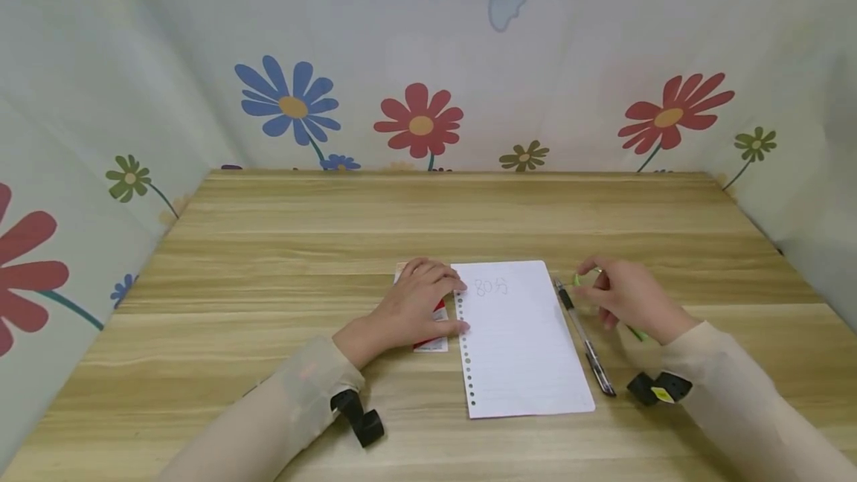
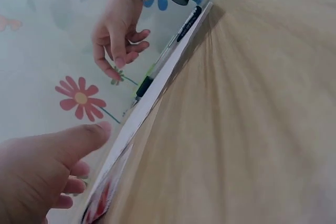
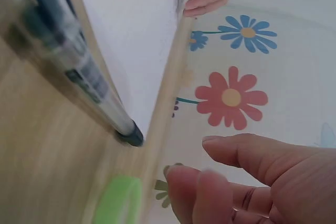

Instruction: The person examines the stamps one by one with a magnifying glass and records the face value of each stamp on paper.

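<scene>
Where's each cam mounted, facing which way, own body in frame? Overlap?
Head: head-worn, facing forward and down at the table; left hand, right hand, sleeves.
Left wrist: wrist-worn, faces across the sheet, nearly edge-on; left hand near, right hand beyond.
Right wrist: wrist-worn, faces the pen and backdrop; right hand near, left hand beyond.
Both wrist views share the sheet and pen.

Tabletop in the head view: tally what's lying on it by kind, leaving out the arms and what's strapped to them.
Punched sheet of paper: 1
Pen: 1
Red-and-white item, partly covered by the left hand, kind unclear: 1
Green item, partly hidden by the right hand in the head view, kind unclear: 1
Total: 4
</scene>
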Action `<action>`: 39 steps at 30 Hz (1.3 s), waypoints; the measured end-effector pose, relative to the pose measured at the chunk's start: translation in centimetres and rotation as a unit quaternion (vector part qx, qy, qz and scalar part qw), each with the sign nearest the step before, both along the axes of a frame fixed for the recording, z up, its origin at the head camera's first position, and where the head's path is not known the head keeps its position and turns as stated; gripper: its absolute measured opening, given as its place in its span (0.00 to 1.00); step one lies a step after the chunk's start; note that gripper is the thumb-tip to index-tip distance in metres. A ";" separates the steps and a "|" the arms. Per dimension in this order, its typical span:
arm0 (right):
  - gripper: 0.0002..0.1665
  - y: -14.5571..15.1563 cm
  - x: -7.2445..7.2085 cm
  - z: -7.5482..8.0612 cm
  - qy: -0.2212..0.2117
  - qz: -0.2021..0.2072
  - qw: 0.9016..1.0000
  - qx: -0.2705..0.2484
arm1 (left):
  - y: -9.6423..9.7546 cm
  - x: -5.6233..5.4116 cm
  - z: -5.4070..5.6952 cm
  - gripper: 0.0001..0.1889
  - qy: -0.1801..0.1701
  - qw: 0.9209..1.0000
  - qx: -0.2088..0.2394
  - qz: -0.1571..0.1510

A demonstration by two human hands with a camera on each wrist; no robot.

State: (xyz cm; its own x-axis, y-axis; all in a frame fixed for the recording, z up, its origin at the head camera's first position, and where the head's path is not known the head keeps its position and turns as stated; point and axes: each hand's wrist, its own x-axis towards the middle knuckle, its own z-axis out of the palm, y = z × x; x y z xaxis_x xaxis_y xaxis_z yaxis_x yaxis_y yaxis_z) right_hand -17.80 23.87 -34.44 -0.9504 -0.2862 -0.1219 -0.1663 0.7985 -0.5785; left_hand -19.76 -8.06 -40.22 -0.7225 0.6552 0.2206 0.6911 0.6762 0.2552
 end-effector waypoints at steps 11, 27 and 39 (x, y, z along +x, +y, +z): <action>0.19 1.3 0.8 1.3 0.074 0.009 0.996 0.047 | -1.3 0.5 2.2 0.24 0.005 1.000 0.018 -0.002; 0.22 3.2 1.5 1.6 0.046 0.010 0.992 0.116 | -3.8 1.2 3.0 0.22 -0.034 0.999 -0.030 0.028; 0.19 4.6 2.3 -0.3 -0.001 -0.013 0.993 0.116 | -4.8 1.1 2.1 0.19 -0.025 0.999 -0.027 0.016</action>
